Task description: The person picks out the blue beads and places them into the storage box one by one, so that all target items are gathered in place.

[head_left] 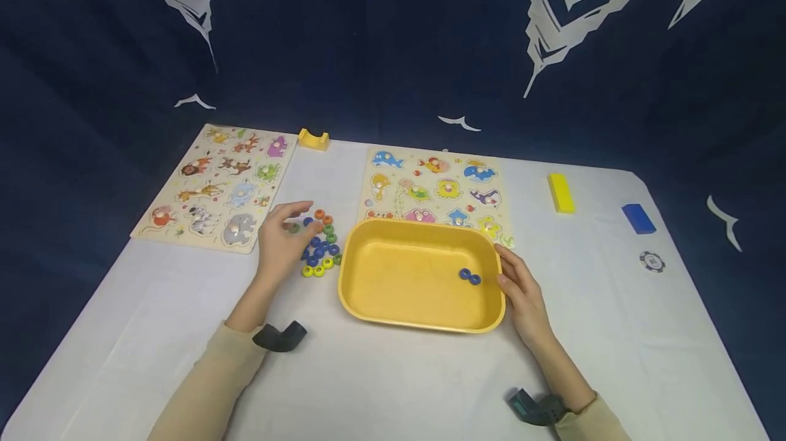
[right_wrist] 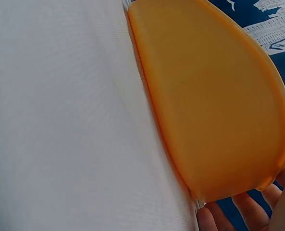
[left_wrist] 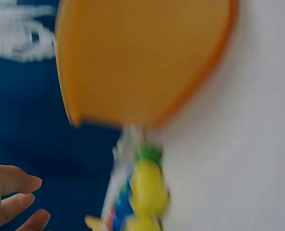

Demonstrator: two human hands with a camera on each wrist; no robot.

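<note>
And here we are at the middle of the frame, where the yellow tray (head_left: 393, 284) sits with two blue beads (head_left: 464, 274) lying side by side near its right end! We see the right hand (head_left: 525, 294) holding that end, thumb at the rim, fingers against the outer wall. Over to the left of centre, the left hand (head_left: 282, 236) hovers at the loose beads (head_left: 318, 252), thumb and fingertips apart, and the left wrist view, blurry as it is, shows us nothing between them. We count orange, green, blue and yellow-green in that cluster, just beside the tray's left wall

Look up the bench (head_left: 368, 379): we have an animal puzzle board (head_left: 175, 187) at the left, a sea-creature puzzle board (head_left: 430, 185) partly hidden behind the tray, and a yellow notched block (head_left: 314, 140) between them. Out at the right of the frame, we spot a yellow block (head_left: 561, 193), a blue block (head_left: 639, 219) and a poker chip (head_left: 652, 262)
</note>
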